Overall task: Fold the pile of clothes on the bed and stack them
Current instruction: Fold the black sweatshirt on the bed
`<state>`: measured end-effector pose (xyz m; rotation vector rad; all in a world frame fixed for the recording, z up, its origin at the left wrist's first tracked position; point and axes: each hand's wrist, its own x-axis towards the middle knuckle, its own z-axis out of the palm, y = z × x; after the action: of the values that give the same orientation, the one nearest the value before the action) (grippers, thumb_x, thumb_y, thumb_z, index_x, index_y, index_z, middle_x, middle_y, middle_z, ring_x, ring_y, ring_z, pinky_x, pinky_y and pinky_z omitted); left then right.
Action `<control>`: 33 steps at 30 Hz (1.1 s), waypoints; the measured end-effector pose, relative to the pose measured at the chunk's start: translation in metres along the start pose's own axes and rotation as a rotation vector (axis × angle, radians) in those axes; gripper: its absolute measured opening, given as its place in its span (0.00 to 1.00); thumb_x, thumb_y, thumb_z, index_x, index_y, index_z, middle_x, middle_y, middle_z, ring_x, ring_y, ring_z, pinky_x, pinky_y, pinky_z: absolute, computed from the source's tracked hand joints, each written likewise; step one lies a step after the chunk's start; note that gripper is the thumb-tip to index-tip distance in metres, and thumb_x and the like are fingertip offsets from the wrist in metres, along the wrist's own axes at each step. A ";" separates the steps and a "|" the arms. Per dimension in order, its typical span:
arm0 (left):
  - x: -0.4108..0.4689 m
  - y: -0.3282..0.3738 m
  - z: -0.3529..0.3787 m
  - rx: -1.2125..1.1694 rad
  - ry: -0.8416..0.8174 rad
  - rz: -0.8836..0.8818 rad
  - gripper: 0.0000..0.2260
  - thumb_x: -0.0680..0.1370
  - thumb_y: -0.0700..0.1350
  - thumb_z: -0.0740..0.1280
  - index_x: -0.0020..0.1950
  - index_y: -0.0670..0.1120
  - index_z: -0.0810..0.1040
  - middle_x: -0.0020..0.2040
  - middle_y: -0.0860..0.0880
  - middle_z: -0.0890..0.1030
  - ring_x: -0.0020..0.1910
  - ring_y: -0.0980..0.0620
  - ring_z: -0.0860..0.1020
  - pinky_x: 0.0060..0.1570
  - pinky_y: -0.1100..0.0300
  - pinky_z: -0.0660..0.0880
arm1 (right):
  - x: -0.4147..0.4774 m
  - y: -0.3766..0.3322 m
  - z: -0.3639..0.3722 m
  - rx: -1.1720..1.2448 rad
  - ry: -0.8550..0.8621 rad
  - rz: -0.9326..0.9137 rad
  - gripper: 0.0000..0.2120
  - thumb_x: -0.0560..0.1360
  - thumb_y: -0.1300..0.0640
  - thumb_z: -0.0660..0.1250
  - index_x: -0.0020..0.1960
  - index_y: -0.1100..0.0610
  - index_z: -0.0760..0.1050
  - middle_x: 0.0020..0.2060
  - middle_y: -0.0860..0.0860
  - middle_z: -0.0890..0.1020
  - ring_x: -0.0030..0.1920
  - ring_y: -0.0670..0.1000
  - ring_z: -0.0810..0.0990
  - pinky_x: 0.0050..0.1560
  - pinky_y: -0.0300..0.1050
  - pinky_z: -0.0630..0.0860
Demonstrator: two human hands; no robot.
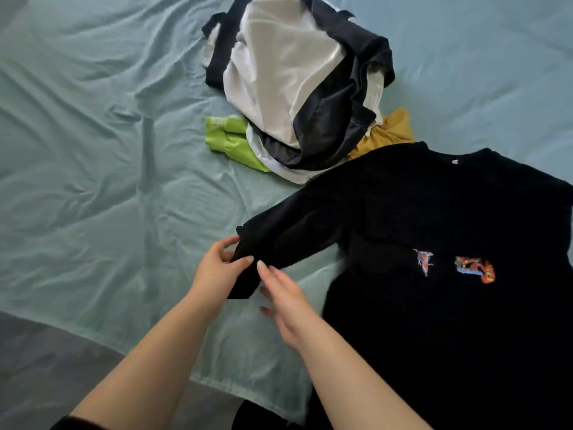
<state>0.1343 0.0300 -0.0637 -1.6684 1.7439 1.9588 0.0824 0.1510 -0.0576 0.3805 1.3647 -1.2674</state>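
The pile of clothes [297, 88] sits unfolded near the far middle of the bed [93, 150], on a wrinkled pale blue-green sheet. On top lies a crumpled white garment [279, 66] tangled with a dark navy one [335, 131]; a bright green piece [229, 138] pokes out at the pile's near left edge, and a mustard yellow piece [387, 135] shows at its near right edge.

Just in front of the pile, to the right, a black long-sleeved shirt [434, 305] is spread front-up on the bed, its collar toward the pile and touching the yellow piece. Small coloured prints [474, 268] mark its chest. Its sleeve [294, 240] stretches out to the left across the sheet.

Both hands meet at the end of that sleeve. The left hand [217, 268] pinches the cuff between thumb and fingers, closed on the fabric. The right hand [282, 299] lies just beside it with fingers extended and loosely spread, fingertips touching the sleeve edge but not clearly gripping it; it is slightly blurred.

At the near left, the sheet's edge gives way to a grey surface [46, 352]
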 end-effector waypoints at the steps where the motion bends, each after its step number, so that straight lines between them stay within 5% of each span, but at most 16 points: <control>1: -0.002 0.003 -0.008 -0.050 0.011 -0.011 0.17 0.74 0.39 0.72 0.61 0.50 0.77 0.49 0.47 0.84 0.47 0.49 0.84 0.45 0.56 0.78 | 0.003 -0.005 0.014 0.132 -0.039 0.057 0.24 0.75 0.41 0.67 0.68 0.46 0.69 0.64 0.43 0.77 0.64 0.46 0.73 0.60 0.47 0.71; 4: -0.007 0.007 -0.038 -0.145 0.107 -0.023 0.09 0.74 0.40 0.72 0.53 0.46 0.81 0.47 0.47 0.85 0.47 0.49 0.83 0.50 0.55 0.78 | 0.010 -0.020 0.034 0.417 -0.011 0.140 0.23 0.74 0.44 0.69 0.66 0.49 0.73 0.61 0.49 0.81 0.60 0.48 0.78 0.54 0.50 0.71; 8: -0.012 0.010 -0.081 -0.397 0.261 -0.067 0.04 0.77 0.41 0.69 0.52 0.45 0.79 0.45 0.49 0.83 0.45 0.53 0.81 0.47 0.58 0.76 | 0.011 -0.022 0.046 0.528 0.017 0.206 0.02 0.76 0.55 0.69 0.48 0.52 0.77 0.41 0.49 0.86 0.50 0.48 0.82 0.63 0.56 0.68; 10: -0.017 0.013 -0.099 -0.511 0.295 -0.069 0.03 0.79 0.41 0.66 0.50 0.48 0.78 0.49 0.49 0.82 0.50 0.51 0.81 0.53 0.53 0.76 | 0.013 -0.017 0.053 0.529 0.013 0.226 0.04 0.78 0.61 0.64 0.45 0.54 0.74 0.37 0.52 0.85 0.46 0.50 0.83 0.61 0.56 0.70; 14: -0.020 0.022 -0.135 -0.704 0.287 0.049 0.10 0.80 0.37 0.64 0.60 0.46 0.75 0.55 0.48 0.83 0.53 0.49 0.83 0.53 0.51 0.79 | 0.017 -0.013 0.063 0.565 0.018 0.219 0.06 0.77 0.66 0.60 0.48 0.57 0.72 0.43 0.55 0.83 0.48 0.54 0.83 0.51 0.56 0.76; 18: -0.005 0.021 -0.168 -0.676 0.303 0.129 0.06 0.78 0.35 0.65 0.51 0.45 0.76 0.51 0.46 0.84 0.50 0.49 0.84 0.47 0.54 0.82 | 0.023 -0.022 0.074 0.519 -0.044 0.237 0.10 0.77 0.66 0.59 0.39 0.57 0.72 0.42 0.54 0.84 0.56 0.56 0.82 0.52 0.57 0.75; 20: 0.012 0.000 -0.175 -0.614 0.400 0.013 0.06 0.78 0.33 0.64 0.48 0.43 0.74 0.53 0.42 0.80 0.50 0.46 0.81 0.47 0.55 0.81 | 0.027 -0.019 0.075 0.292 -0.018 0.295 0.07 0.80 0.61 0.59 0.45 0.56 0.72 0.47 0.54 0.83 0.56 0.55 0.81 0.53 0.54 0.73; 22: 0.029 -0.030 -0.177 -0.522 0.438 -0.142 0.08 0.77 0.31 0.64 0.53 0.41 0.72 0.54 0.39 0.77 0.50 0.45 0.78 0.46 0.57 0.77 | 0.028 -0.010 0.070 -0.197 0.041 0.301 0.04 0.81 0.55 0.59 0.49 0.54 0.71 0.48 0.54 0.82 0.46 0.52 0.81 0.46 0.46 0.73; 25: 0.055 -0.077 -0.177 -0.292 0.362 -0.290 0.11 0.77 0.32 0.67 0.58 0.40 0.74 0.47 0.42 0.79 0.37 0.50 0.76 0.35 0.61 0.72 | 0.038 0.002 0.053 -0.686 0.090 0.067 0.04 0.79 0.58 0.63 0.45 0.55 0.73 0.43 0.53 0.80 0.35 0.47 0.77 0.32 0.34 0.73; 27: 0.071 -0.090 -0.179 -0.237 0.320 -0.332 0.11 0.74 0.40 0.72 0.55 0.40 0.78 0.41 0.46 0.83 0.34 0.52 0.79 0.31 0.62 0.75 | 0.047 0.000 0.039 -0.845 0.080 -0.112 0.05 0.78 0.59 0.64 0.44 0.54 0.75 0.42 0.52 0.81 0.39 0.48 0.78 0.42 0.38 0.76; 29: 0.087 -0.094 -0.181 -0.262 0.356 -0.342 0.17 0.72 0.50 0.75 0.53 0.39 0.81 0.42 0.45 0.85 0.42 0.48 0.83 0.45 0.55 0.80 | 0.057 -0.008 0.029 -1.052 0.126 -0.255 0.04 0.77 0.58 0.65 0.49 0.53 0.78 0.46 0.49 0.82 0.47 0.48 0.79 0.52 0.45 0.75; 31: 0.096 -0.090 -0.179 -0.107 0.431 -0.274 0.19 0.74 0.53 0.72 0.52 0.37 0.81 0.49 0.40 0.83 0.51 0.42 0.81 0.57 0.49 0.77 | 0.069 -0.013 0.025 -1.241 0.216 -0.407 0.10 0.78 0.56 0.63 0.58 0.53 0.78 0.57 0.49 0.79 0.58 0.48 0.76 0.61 0.47 0.72; 33: 0.100 -0.080 -0.179 0.093 0.495 -0.053 0.14 0.78 0.51 0.67 0.52 0.40 0.79 0.49 0.42 0.82 0.50 0.42 0.80 0.52 0.51 0.75 | 0.080 -0.015 0.032 -1.421 0.286 -0.489 0.18 0.79 0.51 0.61 0.69 0.50 0.71 0.71 0.48 0.70 0.71 0.49 0.67 0.71 0.50 0.62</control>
<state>0.2592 -0.1280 -0.1509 -2.2785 1.8622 1.4978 0.0643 0.0846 -0.1107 -0.8255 2.3077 -0.3227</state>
